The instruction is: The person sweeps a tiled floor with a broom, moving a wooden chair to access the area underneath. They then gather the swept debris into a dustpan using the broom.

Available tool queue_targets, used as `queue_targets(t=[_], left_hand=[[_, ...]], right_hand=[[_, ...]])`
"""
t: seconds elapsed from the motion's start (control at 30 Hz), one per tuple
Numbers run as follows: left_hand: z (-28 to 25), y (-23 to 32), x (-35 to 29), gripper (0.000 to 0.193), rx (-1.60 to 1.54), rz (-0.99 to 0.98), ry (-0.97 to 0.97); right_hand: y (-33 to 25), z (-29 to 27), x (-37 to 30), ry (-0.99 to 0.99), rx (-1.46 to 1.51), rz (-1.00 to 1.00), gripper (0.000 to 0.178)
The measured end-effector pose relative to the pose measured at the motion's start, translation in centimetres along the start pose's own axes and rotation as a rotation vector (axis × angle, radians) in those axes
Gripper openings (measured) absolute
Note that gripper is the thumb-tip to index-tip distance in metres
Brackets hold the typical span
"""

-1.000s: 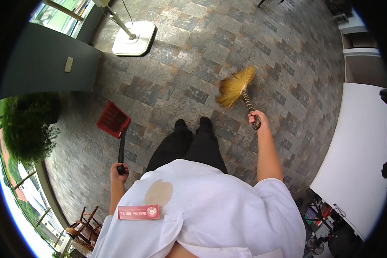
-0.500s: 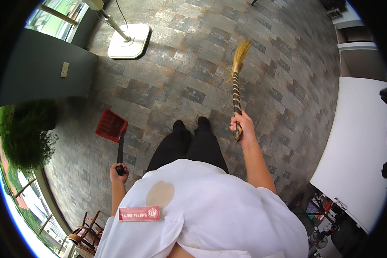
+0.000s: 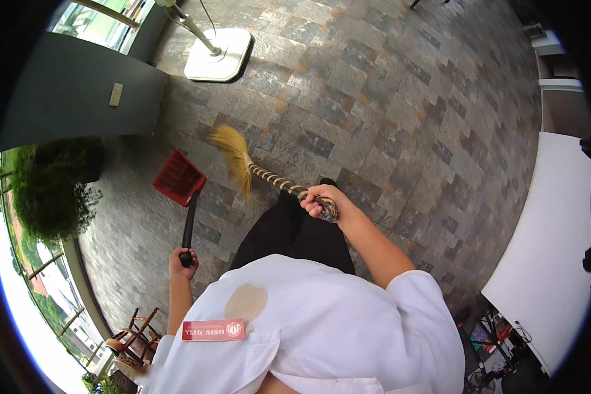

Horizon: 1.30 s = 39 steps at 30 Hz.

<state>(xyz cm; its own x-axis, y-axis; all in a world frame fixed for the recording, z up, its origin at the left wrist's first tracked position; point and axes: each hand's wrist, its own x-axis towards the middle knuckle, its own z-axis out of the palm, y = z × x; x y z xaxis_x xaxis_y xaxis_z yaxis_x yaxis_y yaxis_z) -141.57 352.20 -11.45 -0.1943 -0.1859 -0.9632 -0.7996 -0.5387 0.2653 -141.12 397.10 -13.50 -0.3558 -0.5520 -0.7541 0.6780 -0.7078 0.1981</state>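
Note:
My left hand (image 3: 182, 262) is closed around the black handle end of a dustpan (image 3: 179, 177), whose red ribbed pan points away from me at the left. A soft broom (image 3: 277, 180) with a black handle wound in yellow bands is gripped in my right hand (image 3: 324, 202) in front of my legs. Its straw bristles (image 3: 232, 156) fan out to the left, a short way to the right of the dustpan's pan and apart from it. Whether the bristles touch the floor I cannot tell.
Grey-brown tiles cover the floor (image 3: 374, 131). A white square stand base (image 3: 218, 56) with a pole stands ahead at the left, near a dark wall (image 3: 79, 92). A bushy green plant (image 3: 52, 190) and a wooden chair (image 3: 134, 335) are at the left. A white table (image 3: 538, 249) is at the right.
My right hand has swung the broom leftward across my front, so its bristles now lie near the dustpan. The left hand keeps its hold on the dustpan, almost in place.

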Motion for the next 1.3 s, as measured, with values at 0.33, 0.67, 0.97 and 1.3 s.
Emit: queue_targets(t=[0.33,0.67,0.97,1.3], left_hand=[[1.9,0.1,0.1,0.011,0.001,-0.006,-0.016],[5.2,-0.4,1.7,0.011,0.019,-0.076,-0.025],[9.3,1.3,3.1,0.01,0.078,-0.095,-0.077],[19.6,5.3,1.5,0.011,0.169,-0.034,-0.05]], right_hand=[[-7.2,-10.8,-4.9,0.186,0.323,-0.306,0.017],[-8.0,-10.8,-10.4,0.389,0.134,-0.573,0.015],[4.4,-1.3,-15.2,0.159,-0.056,-0.189,0.042],[-17.8,0.9,7.3,0.265,-0.587,0.058,0.013]])
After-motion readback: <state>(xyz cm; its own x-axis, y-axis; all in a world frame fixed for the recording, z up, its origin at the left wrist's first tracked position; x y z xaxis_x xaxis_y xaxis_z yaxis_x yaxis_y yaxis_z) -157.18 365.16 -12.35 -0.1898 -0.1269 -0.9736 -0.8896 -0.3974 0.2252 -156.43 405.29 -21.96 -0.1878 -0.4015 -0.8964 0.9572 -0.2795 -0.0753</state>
